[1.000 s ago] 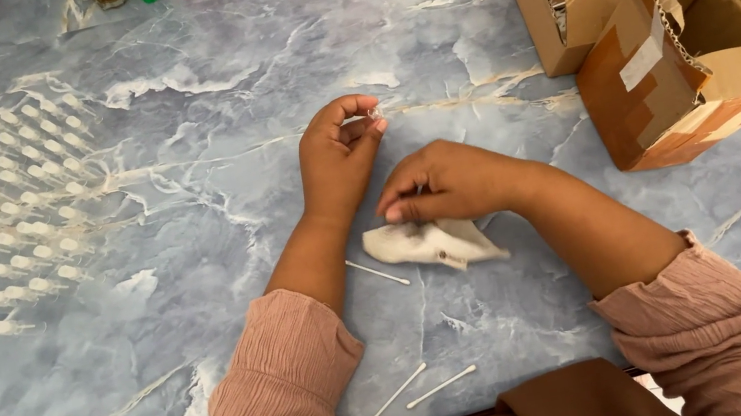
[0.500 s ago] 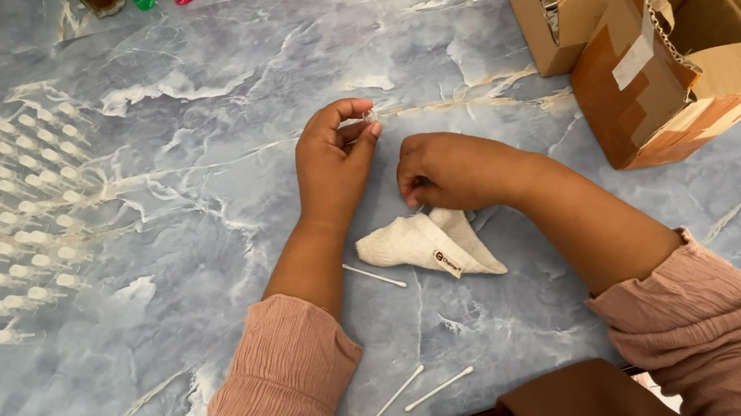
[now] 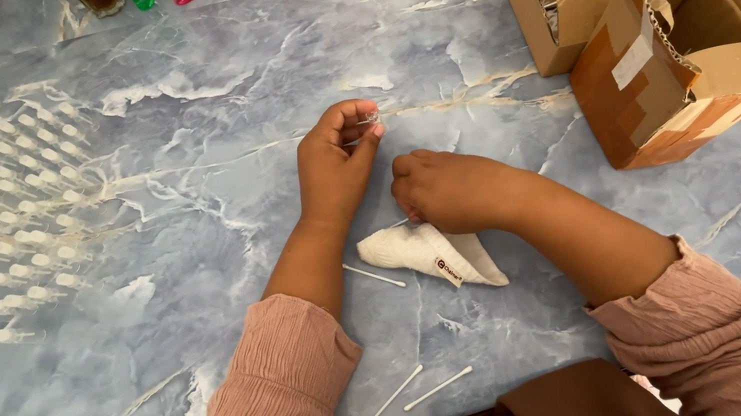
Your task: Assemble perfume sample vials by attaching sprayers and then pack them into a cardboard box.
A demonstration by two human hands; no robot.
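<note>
Item: small wisp of white cotton, pinched in my left hand grip above the tabletop. I judge it featherlight, soft, easily torn; hold by fingertips only. Right hand: curled closed over white pouch, contents unseen.

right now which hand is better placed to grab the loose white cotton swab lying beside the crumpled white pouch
Probably the right hand: it rests above the crumpled white pouch, near the loose white cotton swab; the left hand already pinches something small.

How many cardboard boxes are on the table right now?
2. Both sit open at the table's far right: a smaller cardboard box behind, and a larger taped cardboard box in front, touching it. None seem hidden.
</note>
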